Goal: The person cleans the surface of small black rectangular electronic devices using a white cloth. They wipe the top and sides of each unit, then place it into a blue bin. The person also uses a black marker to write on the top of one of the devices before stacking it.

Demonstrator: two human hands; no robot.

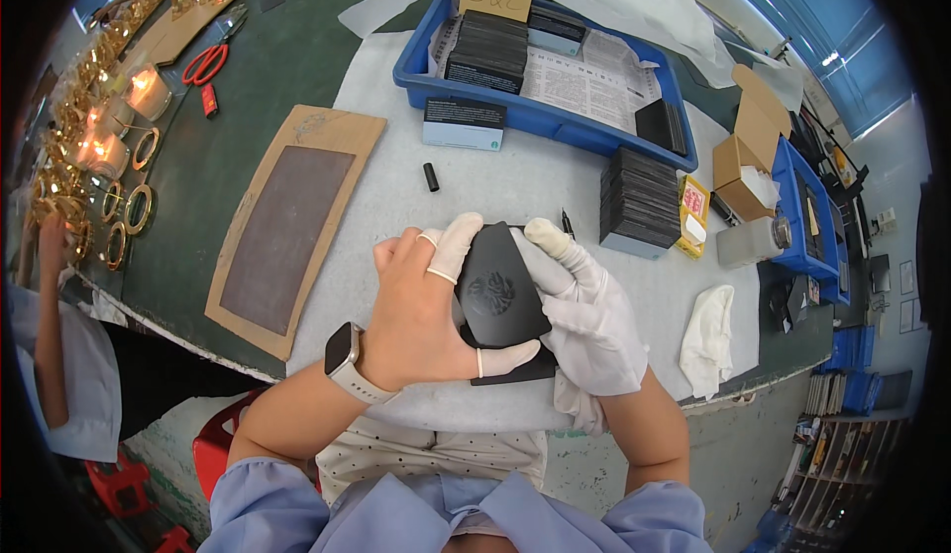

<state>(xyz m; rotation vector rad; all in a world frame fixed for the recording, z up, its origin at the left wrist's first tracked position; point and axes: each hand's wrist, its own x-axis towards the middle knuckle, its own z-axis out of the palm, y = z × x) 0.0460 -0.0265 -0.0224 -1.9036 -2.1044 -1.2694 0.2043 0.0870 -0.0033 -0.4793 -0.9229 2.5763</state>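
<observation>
**Black shield-shaped piece held between both hands, centre of frame**

Obs. 1 — Grip. The left hand (421, 305), bare but for white finger cots on thumb and forefinger and a pale watch at the wrist, is curled around the left edge of a matte black, shield-shaped plastic piece with an embossed round emblem (495, 290). The right hand (584, 315), in a white cloth glove, closes on the right edge, forefinger laid along the upper rim. Both hands are pressed onto the piece; neither is spread.

Obs. 2 — Position. The piece sits between the two palms, emblem face up, tilted slightly. Directly below it a flat black card or sheet (520, 367) lies on the white table cover (396, 176); whether the piece touches it cannot be told.

Obs. 3 — Progress, judged only from the layout. A tall stack of black flat pieces (639, 206) stands right of centre, and more black stacks fill the blue plastic tray (555, 117) at the top. Which stacks are handled and which are waiting cannot be told. One piece is in hand.

Obs. 4 — Surroundings. A small black cylinder (431, 176) lies above the hands; a brown cardboard sheet with a dark pad (287, 226) lies to the left; a white rag (708, 340) lies at right.
</observation>
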